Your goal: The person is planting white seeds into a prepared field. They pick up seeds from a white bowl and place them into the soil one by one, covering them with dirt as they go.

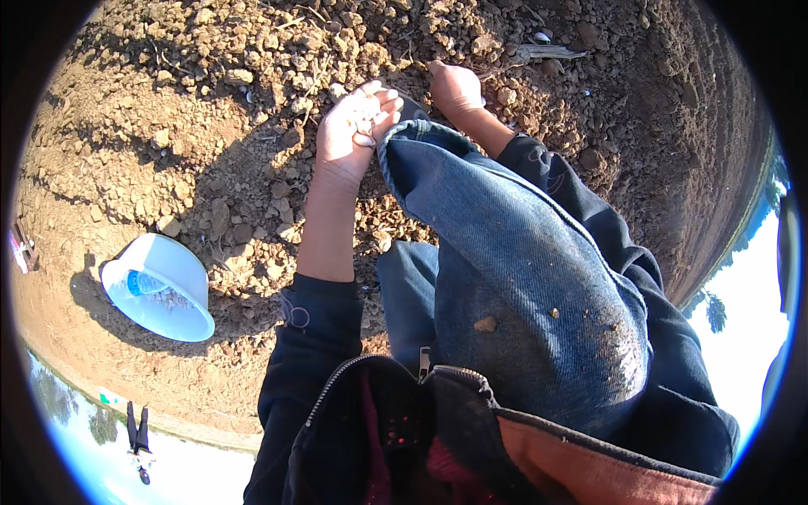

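My left hand [353, 129] is palm up over the soil, its fingers slightly curled around several pale cloves that look like garlic [363, 126]. To its right, my right hand [456, 88] reaches down to the clumpy brown soil [278, 38] with its fingers bent. Its fingertips are at the ground, and whether they pinch anything cannot be made out. A denim-covered leg [517, 252] with dirt on it rises between my two forearms. Part of a dark shoe [411, 111] shows below the trouser cuff.
A white plastic basin [196, 271] stands tilted on the soil at left, holding a water bottle [144, 283] and pale pieces. A stick [549, 52] and a white clove [541, 37] lie at upper right. A distant person [137, 435] stands at the field's edge.
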Action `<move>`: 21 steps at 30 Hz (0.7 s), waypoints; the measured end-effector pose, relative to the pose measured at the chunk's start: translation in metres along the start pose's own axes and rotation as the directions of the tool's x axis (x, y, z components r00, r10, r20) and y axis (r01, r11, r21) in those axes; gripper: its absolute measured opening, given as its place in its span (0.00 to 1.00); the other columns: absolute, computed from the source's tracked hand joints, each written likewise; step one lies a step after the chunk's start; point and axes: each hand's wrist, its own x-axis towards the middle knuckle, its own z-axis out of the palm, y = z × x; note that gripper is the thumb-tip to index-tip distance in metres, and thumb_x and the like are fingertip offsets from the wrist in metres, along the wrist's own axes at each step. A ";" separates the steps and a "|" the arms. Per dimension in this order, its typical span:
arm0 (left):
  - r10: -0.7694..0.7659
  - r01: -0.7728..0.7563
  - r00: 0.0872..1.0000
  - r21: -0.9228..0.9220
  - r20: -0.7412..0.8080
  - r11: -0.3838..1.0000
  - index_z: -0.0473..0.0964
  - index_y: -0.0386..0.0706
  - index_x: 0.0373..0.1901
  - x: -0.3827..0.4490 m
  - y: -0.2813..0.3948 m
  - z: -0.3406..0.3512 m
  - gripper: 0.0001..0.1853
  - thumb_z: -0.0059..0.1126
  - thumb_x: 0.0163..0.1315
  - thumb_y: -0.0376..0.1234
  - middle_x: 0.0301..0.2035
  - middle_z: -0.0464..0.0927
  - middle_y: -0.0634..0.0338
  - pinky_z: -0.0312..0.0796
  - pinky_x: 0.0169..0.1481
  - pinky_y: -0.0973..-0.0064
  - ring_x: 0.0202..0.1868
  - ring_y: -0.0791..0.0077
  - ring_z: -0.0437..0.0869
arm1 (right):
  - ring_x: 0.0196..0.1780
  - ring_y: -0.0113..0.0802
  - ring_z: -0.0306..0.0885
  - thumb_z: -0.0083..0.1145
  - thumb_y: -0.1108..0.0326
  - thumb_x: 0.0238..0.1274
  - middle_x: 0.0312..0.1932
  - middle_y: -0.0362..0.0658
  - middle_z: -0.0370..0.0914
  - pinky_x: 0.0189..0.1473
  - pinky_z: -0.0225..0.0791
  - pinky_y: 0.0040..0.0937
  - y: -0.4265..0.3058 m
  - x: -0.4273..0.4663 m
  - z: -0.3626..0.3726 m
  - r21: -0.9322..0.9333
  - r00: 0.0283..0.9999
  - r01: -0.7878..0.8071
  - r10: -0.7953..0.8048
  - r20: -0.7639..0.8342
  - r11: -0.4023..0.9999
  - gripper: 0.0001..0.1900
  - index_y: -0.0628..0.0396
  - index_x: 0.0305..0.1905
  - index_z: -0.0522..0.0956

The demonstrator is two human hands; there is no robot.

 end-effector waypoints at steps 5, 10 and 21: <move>0.087 -0.071 0.989 0.130 -0.122 0.989 0.66 0.26 0.58 -0.006 -0.004 0.014 0.21 0.39 0.74 0.36 0.50 0.76 0.38 0.81 0.53 0.61 0.51 0.46 0.82 | 0.33 0.44 0.85 0.51 0.67 0.60 0.29 0.47 0.84 0.35 0.77 0.42 -0.014 0.010 0.001 -0.174 0.997 0.047 -0.036 0.067 0.984 0.06 0.53 0.34 0.79; 0.094 -0.085 0.991 0.101 -0.092 0.991 0.65 0.29 0.61 -0.004 -0.003 0.017 0.22 0.38 0.75 0.37 0.53 0.74 0.37 0.76 0.60 0.54 0.55 0.44 0.79 | 0.36 0.45 0.85 0.53 0.66 0.60 0.31 0.49 0.84 0.35 0.77 0.41 -0.021 0.005 -0.039 -0.125 0.996 -0.010 0.021 0.091 0.992 0.07 0.53 0.35 0.81; 0.056 -0.035 0.980 0.109 -0.192 0.993 0.78 0.35 0.50 0.006 -0.013 0.006 0.13 0.51 0.69 0.32 0.43 0.82 0.55 0.78 0.50 0.68 0.45 0.68 0.84 | 0.39 0.48 0.82 0.59 0.65 0.54 0.32 0.49 0.81 0.40 0.76 0.40 -0.063 -0.027 -0.080 0.292 0.811 0.572 -0.582 -0.060 0.767 0.07 0.56 0.33 0.78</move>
